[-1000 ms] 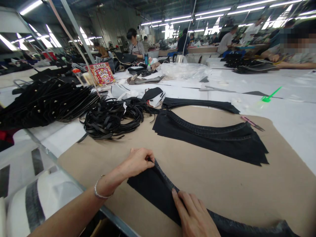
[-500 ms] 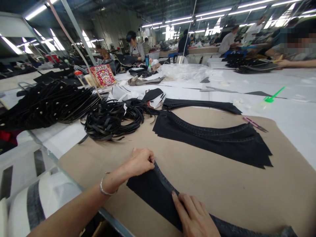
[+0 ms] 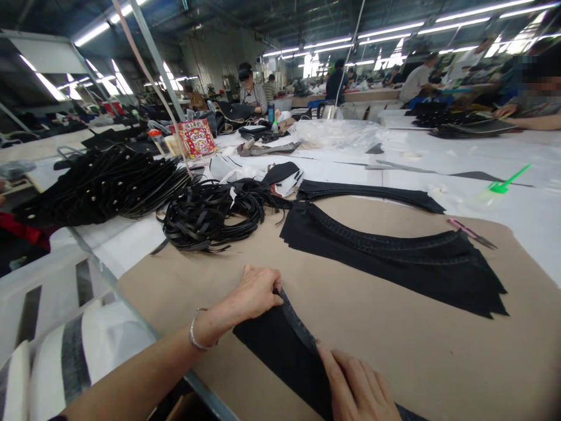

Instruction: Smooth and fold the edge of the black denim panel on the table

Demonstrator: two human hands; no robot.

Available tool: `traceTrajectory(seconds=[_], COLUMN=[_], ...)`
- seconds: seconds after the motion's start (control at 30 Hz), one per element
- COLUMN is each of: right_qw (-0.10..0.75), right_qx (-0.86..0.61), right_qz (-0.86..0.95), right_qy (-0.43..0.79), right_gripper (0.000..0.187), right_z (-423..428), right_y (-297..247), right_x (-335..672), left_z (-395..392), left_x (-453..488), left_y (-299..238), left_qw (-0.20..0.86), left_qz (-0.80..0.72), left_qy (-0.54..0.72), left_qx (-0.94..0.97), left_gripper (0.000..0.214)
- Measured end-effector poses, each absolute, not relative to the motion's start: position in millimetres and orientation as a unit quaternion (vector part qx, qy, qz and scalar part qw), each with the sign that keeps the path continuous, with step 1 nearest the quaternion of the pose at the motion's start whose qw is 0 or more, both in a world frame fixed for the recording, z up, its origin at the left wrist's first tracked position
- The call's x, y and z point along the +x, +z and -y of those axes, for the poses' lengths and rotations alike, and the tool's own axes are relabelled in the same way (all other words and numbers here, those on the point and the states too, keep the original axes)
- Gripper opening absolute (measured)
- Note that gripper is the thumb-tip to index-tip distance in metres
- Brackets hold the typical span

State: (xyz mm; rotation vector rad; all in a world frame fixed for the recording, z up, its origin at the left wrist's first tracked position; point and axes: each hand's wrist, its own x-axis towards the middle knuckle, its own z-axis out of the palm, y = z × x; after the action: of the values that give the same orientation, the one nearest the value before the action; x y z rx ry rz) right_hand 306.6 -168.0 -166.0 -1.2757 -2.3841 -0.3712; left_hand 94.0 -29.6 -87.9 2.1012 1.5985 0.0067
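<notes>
Before me on the brown paper lies a black fabric piece (image 3: 283, 351) with a darker strip (image 3: 298, 320) along its curved edge. My left hand (image 3: 258, 292) is closed, pinching the strip and fabric at the upper end. A silver bangle (image 3: 197, 330) circles that wrist. Lower down, my right hand (image 3: 362, 386) lies with its fingers stretched out over the strip, the index fingertip at the curved edge. Its thumb is hidden. Below this hand, a short bit of the strip shows at the bottom edge of the view.
A stack of black curved pieces (image 3: 385, 257) lies beyond my hands, with pink-handled snips (image 3: 471, 233) at its right. Further left are a coil of black straps (image 3: 210, 219) and a pile of black panels (image 3: 96, 187). A green tool (image 3: 508, 180) lies far right. Co-workers sit behind.
The scene has shifted slightly right in view. Both hands keep nearly the same places on the fabric. The strip's loose end at lower right has dropped mostly out of view.
</notes>
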Motion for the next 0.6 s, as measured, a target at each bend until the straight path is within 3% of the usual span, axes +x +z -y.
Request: traceTrajectory(seconds=[0.17,0.33,0.6], right_qw=[0.218,0.222,0.215], right_qx=[-0.482,-0.519,-0.529], right_qz=[0.845,0.821,0.818], right_qy=[-0.077,-0.081,-0.064], right_gripper=[0.063,0.059,0.059], right_z=[149,138,141], right_y=[-147,-151,-156], right_x=[259,234,236], left_z=[33,36,32], left_x=[92,86,81], left_y=[-89,-91,-98], left_qw=[0.249,0.248,0.247], left_qz=[-0.583,-0.579,-0.569], left_qy=[0.022,0.037,0.050], left_qx=[0.773,0.776,0.783], left_gripper=[0.016,0.003,0.010])
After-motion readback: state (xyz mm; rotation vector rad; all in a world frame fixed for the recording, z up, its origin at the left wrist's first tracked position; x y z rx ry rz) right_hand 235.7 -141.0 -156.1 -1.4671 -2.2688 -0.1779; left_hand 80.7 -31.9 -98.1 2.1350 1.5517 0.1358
